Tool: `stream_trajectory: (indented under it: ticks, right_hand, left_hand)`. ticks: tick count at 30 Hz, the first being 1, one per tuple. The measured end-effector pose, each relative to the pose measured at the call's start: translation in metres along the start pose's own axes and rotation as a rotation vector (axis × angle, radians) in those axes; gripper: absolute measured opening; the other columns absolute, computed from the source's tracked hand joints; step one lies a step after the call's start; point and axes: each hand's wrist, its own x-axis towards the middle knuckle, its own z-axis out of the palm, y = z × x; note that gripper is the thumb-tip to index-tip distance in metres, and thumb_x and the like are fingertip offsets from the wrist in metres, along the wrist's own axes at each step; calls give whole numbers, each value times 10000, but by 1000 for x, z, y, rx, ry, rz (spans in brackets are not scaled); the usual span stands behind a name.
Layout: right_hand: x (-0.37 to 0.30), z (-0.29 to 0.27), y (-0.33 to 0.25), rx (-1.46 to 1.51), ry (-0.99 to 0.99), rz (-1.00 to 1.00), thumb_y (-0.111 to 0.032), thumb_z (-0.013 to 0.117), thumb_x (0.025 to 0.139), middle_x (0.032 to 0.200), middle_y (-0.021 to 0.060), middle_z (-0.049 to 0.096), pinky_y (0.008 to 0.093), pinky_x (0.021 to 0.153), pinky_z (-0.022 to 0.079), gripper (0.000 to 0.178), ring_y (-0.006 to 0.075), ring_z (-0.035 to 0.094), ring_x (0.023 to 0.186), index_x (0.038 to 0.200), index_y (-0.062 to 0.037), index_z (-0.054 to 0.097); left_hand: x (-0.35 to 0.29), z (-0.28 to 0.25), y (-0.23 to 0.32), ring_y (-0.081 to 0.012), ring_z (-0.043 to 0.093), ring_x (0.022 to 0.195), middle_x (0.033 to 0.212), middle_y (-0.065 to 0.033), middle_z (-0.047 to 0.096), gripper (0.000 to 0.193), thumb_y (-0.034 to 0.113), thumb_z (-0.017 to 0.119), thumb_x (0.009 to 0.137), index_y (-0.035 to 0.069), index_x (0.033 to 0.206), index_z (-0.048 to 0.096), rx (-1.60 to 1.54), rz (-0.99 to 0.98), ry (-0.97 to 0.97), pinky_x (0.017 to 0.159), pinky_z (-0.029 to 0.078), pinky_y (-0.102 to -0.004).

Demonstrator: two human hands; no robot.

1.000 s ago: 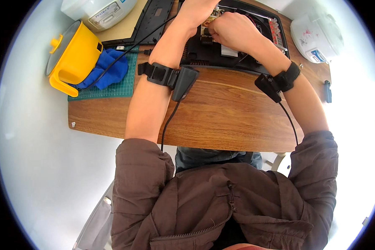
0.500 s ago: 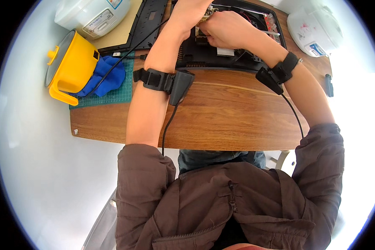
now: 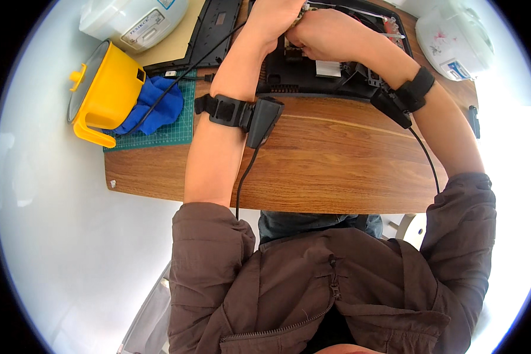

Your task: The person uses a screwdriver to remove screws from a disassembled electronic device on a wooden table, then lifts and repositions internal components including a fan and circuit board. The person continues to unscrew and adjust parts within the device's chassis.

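My left hand (image 3: 276,22) is bent over the inside of an opened black appliance housing (image 3: 286,87). Its fingers look curled, but the upper edge of the picture cuts them off. Close against it, my right hand (image 3: 324,34) is closed, its fingers folded underneath. A bit of a pale, crusted-looking electronic part (image 3: 302,13) shows between the hands; what each one grips is hidden. Inside the housing, a silvery block (image 3: 328,69) sits below my right hand, and a reddish board (image 3: 392,26) lies at the right side with thin wires near it.
A black frame-like panel (image 3: 213,35) lies left of the housing. Farther left are a yellow pot (image 3: 115,88), blue cloth (image 3: 165,103), a green cutting mat (image 3: 180,134) and a white appliance (image 3: 130,23). Another white appliance (image 3: 451,44) stands right. Cables hang from both my wrist straps.
The whole view has shifted slightly, so everything sits a little farther right. My hands stay together over the housing, and the silvery block shows a little more.
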Motion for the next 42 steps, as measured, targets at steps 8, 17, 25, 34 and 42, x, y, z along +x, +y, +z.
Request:
stream_trajectory:
  ticks: [8, 17, 25, 34, 42]
  right_hand:
    - [-4, -13, -4, 56, -29, 16, -30, 720, 824, 827, 100, 706, 383, 717, 571, 110, 254, 697, 808, 933, -39, 707]
    - [-4, 4, -19, -3, 52, 276, -154, 690, 885, 868, 182, 742, 463, 760, 616, 174, 347, 739, 842, 1007, -49, 753]
    - [0, 6, -28, -52, 55, 420, -193, 703, 879, 902, 200, 748, 458, 762, 626, 185, 346, 746, 846, 981, -50, 762]
    - [2, 9, -28, -36, 30, 494, -178, 697, 849, 892, 201, 745, 459, 750, 624, 177, 359, 743, 851, 947, -48, 764]
    - [-3, 8, -32, -33, 107, 456, -231, 689, 883, 857, 199, 743, 461, 739, 624, 221, 359, 745, 824, 922, -24, 757]
  left_hand:
    - [-12, 4, 17, -93, 539, 753, 878, -3, 603, 545, 509, 684, 989, 20, 1230, 668, 29, -4, -19, 688, 441, -266]
    - [0, 3, 2, -140, 595, 924, 1031, -49, 657, 593, 511, 705, 974, 1, 1275, 662, 59, 27, -15, 792, 485, -306]
    - [-1, 5, 0, -166, 611, 1001, 1106, -78, 678, 592, 497, 721, 966, -5, 1273, 664, 73, 55, 0, 879, 485, -320]
    - [1, 5, -1, -156, 604, 986, 1089, -69, 674, 588, 473, 733, 963, -16, 1280, 652, 53, 52, -2, 859, 486, -318]
    - [1, 2, 3, -144, 603, 917, 1082, -72, 662, 603, 478, 740, 957, -24, 1274, 637, 36, -52, -39, 798, 492, -316]
